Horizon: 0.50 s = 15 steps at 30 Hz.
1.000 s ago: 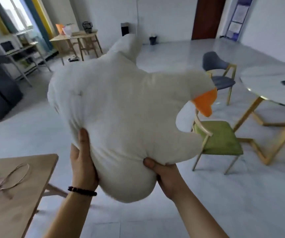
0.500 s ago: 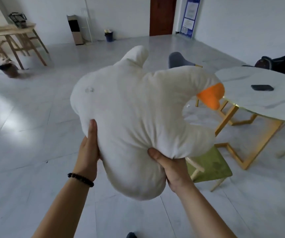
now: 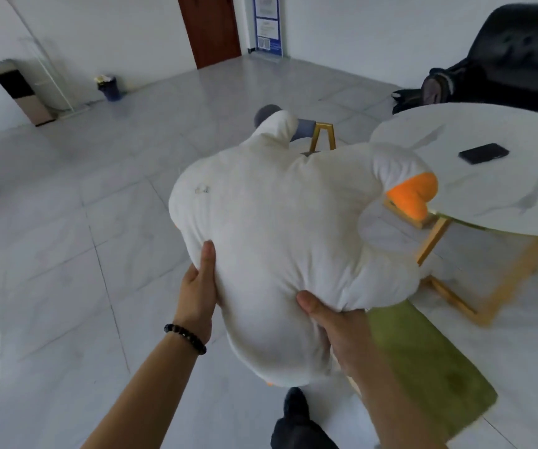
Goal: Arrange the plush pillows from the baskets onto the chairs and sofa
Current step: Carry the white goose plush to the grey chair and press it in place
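Note:
A big white goose-shaped plush pillow (image 3: 280, 241) with an orange beak fills the middle of the head view, held in the air in front of me. My left hand (image 3: 198, 293) grips its lower left side, thumb up along the fabric. My right hand (image 3: 332, 322) grips its lower edge, thumb pressed into the stuffing. A green-seated chair (image 3: 429, 364) stands right under the pillow, at lower right. Behind the pillow a grey chair (image 3: 306, 126) is mostly hidden. A black sofa (image 3: 517, 56) stands at the far right.
A round white marble table (image 3: 494, 186) on gold legs stands to the right, with a black phone (image 3: 483, 153) on it. Pale tiled floor spreads to the left. A brown door (image 3: 211, 27), a small bin (image 3: 109, 88) and a low cabinet (image 3: 20, 90) line the far wall.
I have walked forward and turned right with the pillow. The green chair has come close under it, the table is nearer, and the black sofa has come into view.

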Available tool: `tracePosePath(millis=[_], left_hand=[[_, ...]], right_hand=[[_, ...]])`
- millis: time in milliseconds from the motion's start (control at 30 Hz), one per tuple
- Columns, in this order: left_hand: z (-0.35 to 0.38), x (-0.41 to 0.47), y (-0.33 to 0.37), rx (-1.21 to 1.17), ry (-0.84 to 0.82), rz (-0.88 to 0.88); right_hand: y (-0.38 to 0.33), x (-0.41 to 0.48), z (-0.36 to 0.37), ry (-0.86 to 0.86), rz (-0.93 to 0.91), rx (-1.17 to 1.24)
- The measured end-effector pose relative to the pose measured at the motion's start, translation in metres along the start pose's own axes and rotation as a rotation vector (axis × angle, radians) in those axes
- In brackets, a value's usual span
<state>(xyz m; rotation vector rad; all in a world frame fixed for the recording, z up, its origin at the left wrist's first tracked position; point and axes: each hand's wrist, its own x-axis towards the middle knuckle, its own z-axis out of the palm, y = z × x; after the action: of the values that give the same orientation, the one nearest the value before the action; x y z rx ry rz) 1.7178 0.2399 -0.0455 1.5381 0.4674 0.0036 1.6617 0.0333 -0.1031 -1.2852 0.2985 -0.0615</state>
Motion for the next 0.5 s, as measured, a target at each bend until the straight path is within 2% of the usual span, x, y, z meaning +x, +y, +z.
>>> tracePosePath(millis=[233,400,500], left_hand=[[0.012,0.195,0.086,-0.010,0.035,0.008],[0.034,0.342,0.109,-0.026,0.026,-0.005],[0.065,0.440,0.114,-0.023,-0.024,-0.002]], right_hand=[[-0.053,0.203,0.100,-0.065,-0.024,-0.015],[-0.057,0.331,0.148,-0.161,0.024,-0.065],[-0.054,0.416,0.167,-0.141,0.059,-0.060]])
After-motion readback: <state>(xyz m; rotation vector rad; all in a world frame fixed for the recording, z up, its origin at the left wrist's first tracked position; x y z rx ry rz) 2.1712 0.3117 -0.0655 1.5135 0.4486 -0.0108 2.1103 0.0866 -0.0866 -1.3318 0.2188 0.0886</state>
